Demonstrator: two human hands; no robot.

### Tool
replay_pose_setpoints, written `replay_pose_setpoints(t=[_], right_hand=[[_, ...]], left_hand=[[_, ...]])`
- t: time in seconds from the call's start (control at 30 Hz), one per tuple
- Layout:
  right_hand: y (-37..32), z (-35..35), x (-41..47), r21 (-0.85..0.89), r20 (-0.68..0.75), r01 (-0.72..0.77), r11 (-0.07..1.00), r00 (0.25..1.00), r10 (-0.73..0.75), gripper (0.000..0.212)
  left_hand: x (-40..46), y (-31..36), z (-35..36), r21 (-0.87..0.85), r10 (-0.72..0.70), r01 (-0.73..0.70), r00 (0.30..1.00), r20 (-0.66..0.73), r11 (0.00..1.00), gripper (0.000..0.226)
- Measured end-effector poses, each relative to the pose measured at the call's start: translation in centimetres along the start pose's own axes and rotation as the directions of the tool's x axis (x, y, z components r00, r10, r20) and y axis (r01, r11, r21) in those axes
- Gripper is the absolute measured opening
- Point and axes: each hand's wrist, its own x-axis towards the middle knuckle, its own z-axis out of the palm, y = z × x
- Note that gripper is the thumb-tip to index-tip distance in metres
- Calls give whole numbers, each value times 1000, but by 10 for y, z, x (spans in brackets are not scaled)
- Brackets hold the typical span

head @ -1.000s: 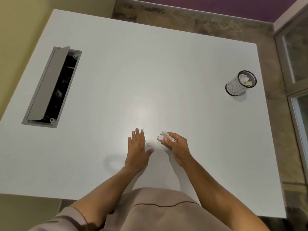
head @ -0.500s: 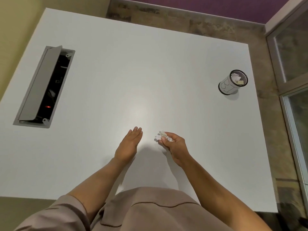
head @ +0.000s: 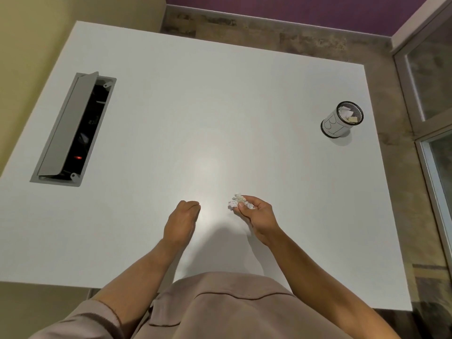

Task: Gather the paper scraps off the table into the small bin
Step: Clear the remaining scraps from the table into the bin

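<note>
Pinching a wad of crumpled paper scraps [head: 238,202] above the desk [head: 220,106] near its front edge, the right hand [head: 256,215] is apart from the curled left hand [head: 181,220], whose hold I cannot tell, and the small bin [head: 338,122] stands by the right edge.

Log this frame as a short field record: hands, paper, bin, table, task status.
right hand: fingers pinch a wad of paper scraps above the table
left hand: fingers curled, back of hand up; whether it holds anything cannot be told
bin: small, upright, near the table's far right edge, paper already inside
table: white, no loose scraps visible
cable box: set in the table's left side, lid raised
task status: held scraps not yet in the bin
</note>
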Motion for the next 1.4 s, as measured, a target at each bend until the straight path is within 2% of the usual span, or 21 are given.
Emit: replay_pose_setpoints(t=[0.13,0.2,0.27,0.3,0.37,0.43,0.5,0.57,0.73,1.0,1.23,1.4], right_hand=[[0,-3,-3,-15,7,-16,1000,1000,16,22],[-1,-3,-4,-1,4,-25,1000,1000,25,23],[-3,-3,-7,21,7,-23,1000,1000,23,24],[-4,-4,-8,34,10,-20,999,1000,20,24],[-6,-8,-11,62,12,-21,998,1000,20,24],[-8,-12,-12,89,10,-28,996,1000,27,23],[-11,-18,-13,116,10,-41,992,999,40,24],[-14,-25,-13,144,8,-53,988,999,52,25],[-29,-48,-15,177,10,-56,983,998,56,26],[-78,-99,-17,228,-75,38,973,997,-21,20],[-134,-152,-14,267,-167,126,955,982,-83,19],[-175,-186,-3,299,-205,191,935,970,-133,19]], left_hand=[[3,9,-8,8,-32,32,998,57,999,23],[10,13,-12,-16,-96,98,993,74,995,25],[16,18,-17,-106,-187,197,977,99,975,32],[19,21,-21,-207,-240,260,963,120,943,33],[20,27,-25,-422,-343,378,926,159,824,31],[18,34,-29,-580,-438,480,870,224,658,24],[17,45,-34,-740,-467,531,821,329,412,12],[19,58,-40,-841,-411,511,815,409,178,8],[34,96,-50,-887,-329,462,837,437,0,24],[73,165,-45,-897,-319,438,844,430,-50,16],[122,251,-45,-949,-348,307,885,311,-66,17],[170,311,-43,-966,-346,256,903,254,-41,15]])
